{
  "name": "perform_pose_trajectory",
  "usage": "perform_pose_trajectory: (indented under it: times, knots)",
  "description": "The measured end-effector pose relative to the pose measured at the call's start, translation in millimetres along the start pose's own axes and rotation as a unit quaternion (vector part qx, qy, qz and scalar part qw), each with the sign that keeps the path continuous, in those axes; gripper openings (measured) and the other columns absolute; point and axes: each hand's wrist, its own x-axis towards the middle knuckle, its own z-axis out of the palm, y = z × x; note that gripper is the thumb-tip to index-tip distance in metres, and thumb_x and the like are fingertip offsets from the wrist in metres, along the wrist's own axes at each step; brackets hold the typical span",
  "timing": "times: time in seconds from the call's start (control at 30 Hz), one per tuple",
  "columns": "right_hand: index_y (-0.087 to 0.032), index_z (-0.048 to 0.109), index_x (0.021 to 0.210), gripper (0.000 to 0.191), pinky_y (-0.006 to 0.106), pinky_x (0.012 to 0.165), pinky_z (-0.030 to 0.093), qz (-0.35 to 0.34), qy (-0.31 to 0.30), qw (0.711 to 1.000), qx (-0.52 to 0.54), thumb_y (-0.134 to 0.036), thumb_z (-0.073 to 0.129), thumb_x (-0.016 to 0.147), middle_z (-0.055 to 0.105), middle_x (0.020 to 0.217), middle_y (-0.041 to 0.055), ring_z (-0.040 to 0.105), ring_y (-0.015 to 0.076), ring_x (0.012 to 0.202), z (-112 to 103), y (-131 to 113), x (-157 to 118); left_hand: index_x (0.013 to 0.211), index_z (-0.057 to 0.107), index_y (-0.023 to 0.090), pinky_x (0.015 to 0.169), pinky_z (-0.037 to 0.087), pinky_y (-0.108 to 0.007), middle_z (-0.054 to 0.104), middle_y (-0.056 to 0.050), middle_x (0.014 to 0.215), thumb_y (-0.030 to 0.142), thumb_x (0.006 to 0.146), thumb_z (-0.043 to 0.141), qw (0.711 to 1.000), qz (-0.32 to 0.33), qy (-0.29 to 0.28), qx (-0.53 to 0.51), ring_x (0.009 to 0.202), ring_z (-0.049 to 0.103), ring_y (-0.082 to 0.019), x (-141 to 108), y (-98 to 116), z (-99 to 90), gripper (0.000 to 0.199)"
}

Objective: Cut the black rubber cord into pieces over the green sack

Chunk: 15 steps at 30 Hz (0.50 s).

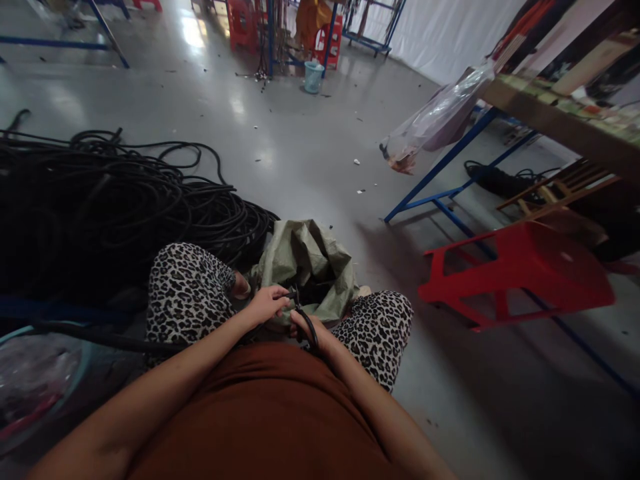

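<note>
Over the mouth of a greenish woven sack (pixel 337 257), my two hands work close together between my knees. My left hand (pixel 267 305) is closed on the end of a black cord (pixel 289 294), pinched at the fingertips. Closed around what looks like black-handled scissors, my right hand (pixel 311 331) sits just to the right and slightly lower. The curved black handle (pixel 313 330) of the scissors shows beside the fingers; the blades are small and blurred near the cord end. Dark contents inside the sack are hard to make out.
A large heap of black cord (pixel 120 193) lies at left. Lower left stands a basin (pixel 83 363) with plastic bags. At right are a red stool (pixel 560 267) on its side and a blue-legged table (pixel 550 110). A small basket (pixel 313 77) stands farther off.
</note>
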Motion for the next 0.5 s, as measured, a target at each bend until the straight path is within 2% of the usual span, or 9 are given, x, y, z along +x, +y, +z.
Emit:
perform_pose_trajectory:
  times: [0.3, 0.5]
  knots:
    - [-0.011, 0.06, 0.077, 0.054, 0.022, 0.055, 0.04, -0.003, -0.009, 1.0, -0.029, -0.064, 0.052, 0.069, 0.058, 0.071, 0.0056, 0.055, 0.0134, 0.063, -2.9, 5.5, 3.4, 0.089, 0.062, 0.015, 0.041, 0.037, -0.019, 0.066, -0.001, 0.077, 0.027, 0.069, 0.052, 0.996, 0.049, -0.008, 0.069, 0.04, 0.046, -0.006, -2.9, 2.1, 0.3, 0.025]
    - [-0.01, 0.059, 0.074, 0.054, 0.023, 0.052, 0.039, -0.002, 0.003, 0.999, -0.039, -0.063, 0.051, 0.07, 0.057, 0.068, 0.0063, 0.053, 0.0136, 0.06, -3.4, 10.7, 6.0, 0.085, 0.066, 0.018, 0.047, 0.038, -0.018, 0.068, -0.002, 0.078, 0.025, 0.067, 0.052, 0.993, 0.067, 0.005, 0.096, 0.056, 0.054, -0.01, -6.4, 7.5, -0.4, 0.024]
